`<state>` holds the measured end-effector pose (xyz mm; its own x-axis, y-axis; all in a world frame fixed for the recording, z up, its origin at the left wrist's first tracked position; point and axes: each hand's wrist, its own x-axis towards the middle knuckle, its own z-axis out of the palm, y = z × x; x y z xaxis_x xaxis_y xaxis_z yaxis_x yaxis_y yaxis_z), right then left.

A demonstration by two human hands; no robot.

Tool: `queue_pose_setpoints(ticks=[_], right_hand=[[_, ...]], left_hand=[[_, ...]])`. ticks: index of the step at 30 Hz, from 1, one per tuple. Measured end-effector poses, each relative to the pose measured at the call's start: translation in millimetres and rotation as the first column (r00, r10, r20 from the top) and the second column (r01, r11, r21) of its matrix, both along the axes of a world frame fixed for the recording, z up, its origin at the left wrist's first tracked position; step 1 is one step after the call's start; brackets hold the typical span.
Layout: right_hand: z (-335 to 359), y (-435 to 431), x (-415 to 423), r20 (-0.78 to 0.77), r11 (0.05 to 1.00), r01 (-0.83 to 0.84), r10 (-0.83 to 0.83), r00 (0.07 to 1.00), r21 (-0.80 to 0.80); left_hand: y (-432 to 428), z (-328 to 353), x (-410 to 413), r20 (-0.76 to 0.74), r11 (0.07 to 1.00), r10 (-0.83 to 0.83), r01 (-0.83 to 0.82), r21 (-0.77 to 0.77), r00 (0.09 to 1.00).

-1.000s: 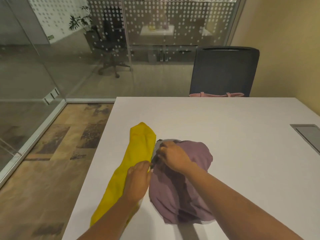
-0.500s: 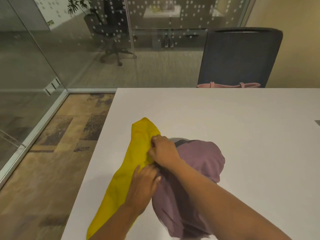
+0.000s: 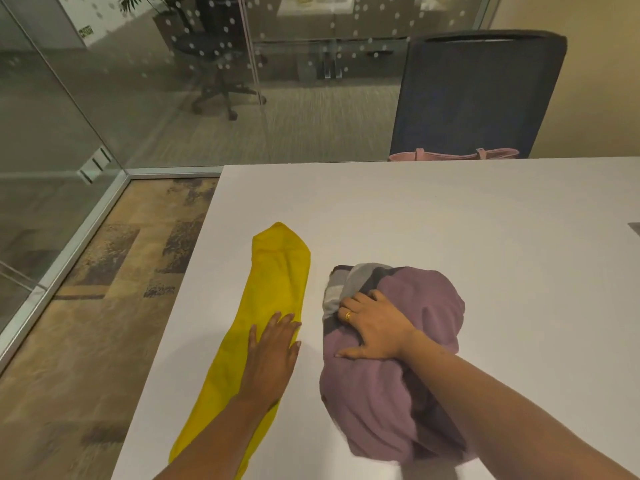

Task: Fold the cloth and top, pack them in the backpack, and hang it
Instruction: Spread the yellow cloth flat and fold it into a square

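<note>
You have a white table (image 3: 415, 209) in front of you with two things near its left edge: a yellow cloth (image 3: 277, 271) folded into a long narrow strip running away from you, and just right of it, not touching, a purple top (image 3: 415, 299) bunched into a rounded heap, grey stripes at its far end

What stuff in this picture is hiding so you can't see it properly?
All in the head view:
- The pink bag: only its top strip shows; the table edge hides the rest.
- The purple top: its near end is under the right arm and blurred.
- The yellow cloth: partly covered by the left hand and its forearm.
- The grey panel: cut off by the right picture edge.
</note>
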<state>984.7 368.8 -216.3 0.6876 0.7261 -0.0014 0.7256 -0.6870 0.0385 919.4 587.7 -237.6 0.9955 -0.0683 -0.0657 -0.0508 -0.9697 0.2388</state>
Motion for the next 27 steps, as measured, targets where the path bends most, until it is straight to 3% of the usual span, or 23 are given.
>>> queue_pose_setpoints(ticks=[5,10,12,14,17,21,27], right_hand=[[20,-55,16,-0.168,0.977,0.107,-0.139,0.976,-0.185],[40,-112,16,-0.13,0.853,0.328,-0.41,0.903,-0.406],[42,-113,5,-0.025,0.784,0.484,-0.534,0.845,-0.388],[38,-101,-7,0.047,0.713,0.646,-0.661,0.749,-0.273],[24,-84,-23,-0.038,0.609,0.774,-0.789,0.613,-0.173],[5,-92,-31,-0.072,0.584,0.791,-0.81,0.582,-0.182],[3,-114,-33,-0.054,0.56,0.801,-0.825,0.562,-0.213]], left_hand=[[-20,-1,6,-0.044,0.991,-0.038,0.032,-0.13,0.998],[-36,7,14,-0.043,0.976,-0.054,0.043,-0.215,0.998],[-37,9,14,-0.024,0.959,-0.011,0.004,-0.284,1.0],[-37,6,13,0.075,0.972,0.03,-0.012,-0.235,0.997],[-36,8,9,0.048,0.988,0.125,-0.12,-0.092,0.991],[-38,8,12,-0.13,0.994,0.111,-0.113,-0.002,0.985],[-45,16,24,-0.213,1.0,0.028,-0.029,0.0,0.977]])
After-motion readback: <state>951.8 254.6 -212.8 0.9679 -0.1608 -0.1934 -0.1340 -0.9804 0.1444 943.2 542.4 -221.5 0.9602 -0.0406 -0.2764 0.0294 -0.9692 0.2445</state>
